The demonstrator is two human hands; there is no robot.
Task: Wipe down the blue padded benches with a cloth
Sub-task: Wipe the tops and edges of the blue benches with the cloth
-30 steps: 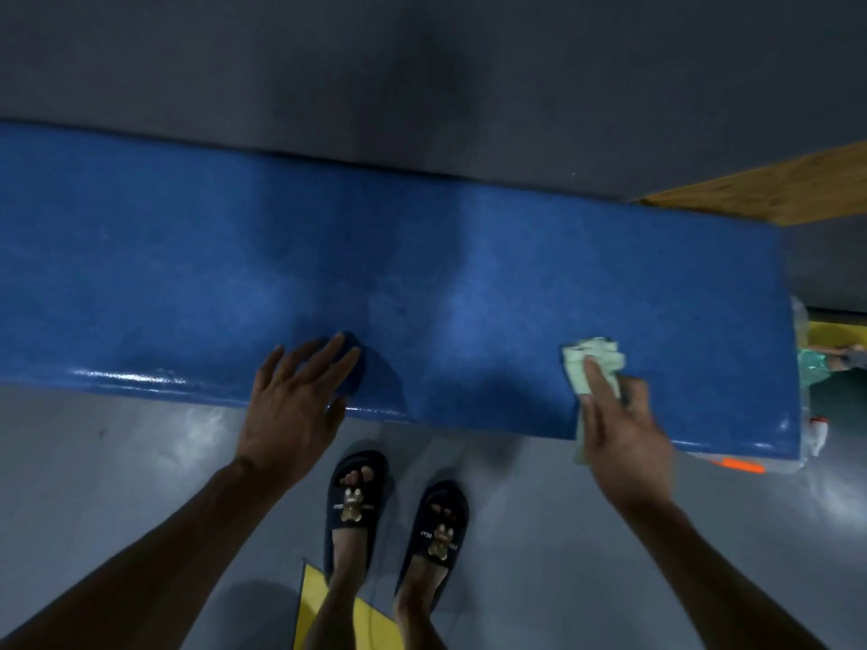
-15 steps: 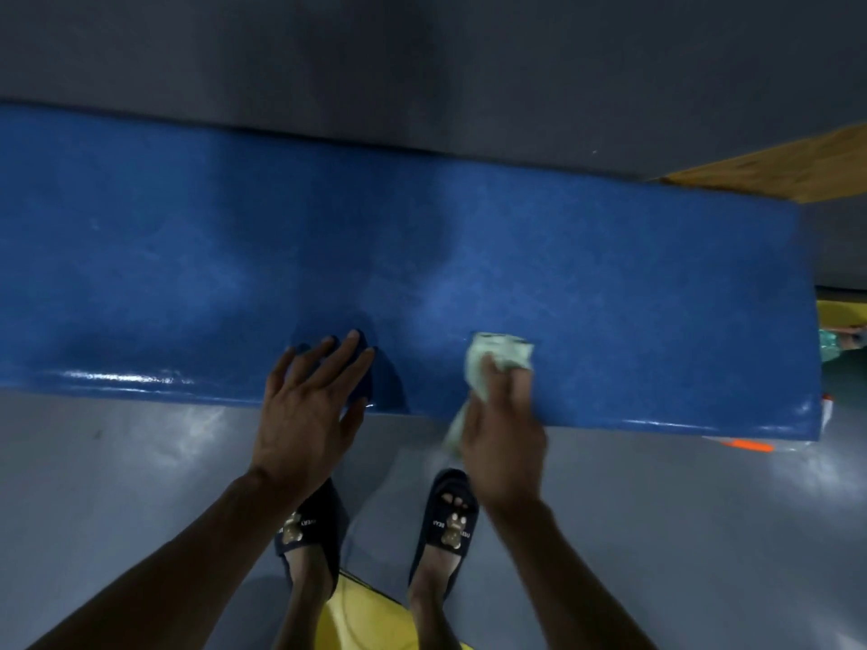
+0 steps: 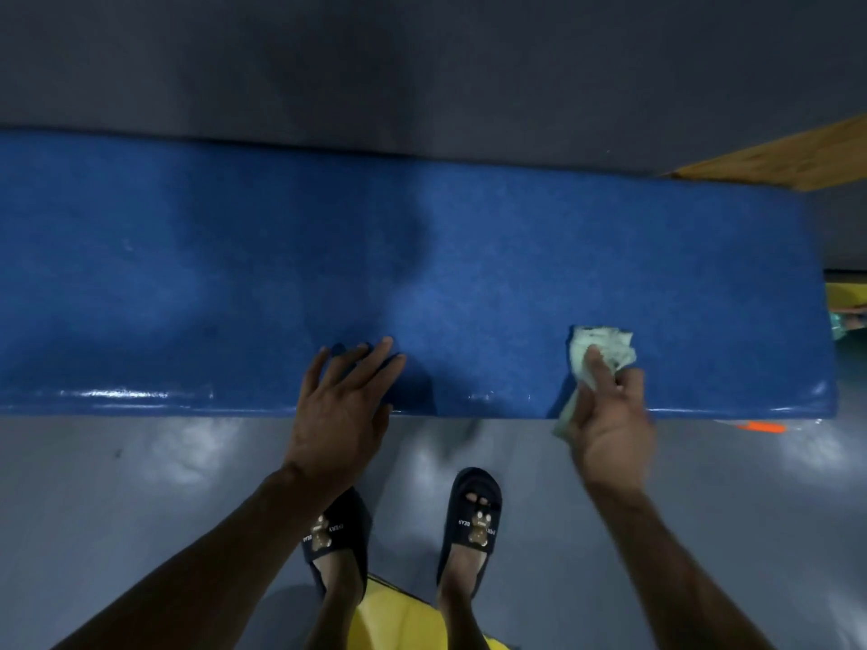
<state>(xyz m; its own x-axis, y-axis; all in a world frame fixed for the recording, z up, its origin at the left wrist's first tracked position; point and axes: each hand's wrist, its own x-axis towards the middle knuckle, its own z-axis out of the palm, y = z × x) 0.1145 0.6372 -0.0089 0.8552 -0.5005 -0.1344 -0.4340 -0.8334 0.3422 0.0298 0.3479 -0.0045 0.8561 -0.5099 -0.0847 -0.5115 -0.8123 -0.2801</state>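
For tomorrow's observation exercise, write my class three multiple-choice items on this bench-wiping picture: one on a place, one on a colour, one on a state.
1. Where does the cloth lie?
A. near the bench's right end
B. on the floor
C. at the bench's left end

2. What colour is the bench?
A. red
B. blue
C. green

3. How is the left hand?
A. clenched in a fist
B. holding a bottle
C. flat, fingers spread

Answers: A, the right hand presses it near the bench's right end; B, its padding is blue; C, its straight fingers rest on the bench's front edge.
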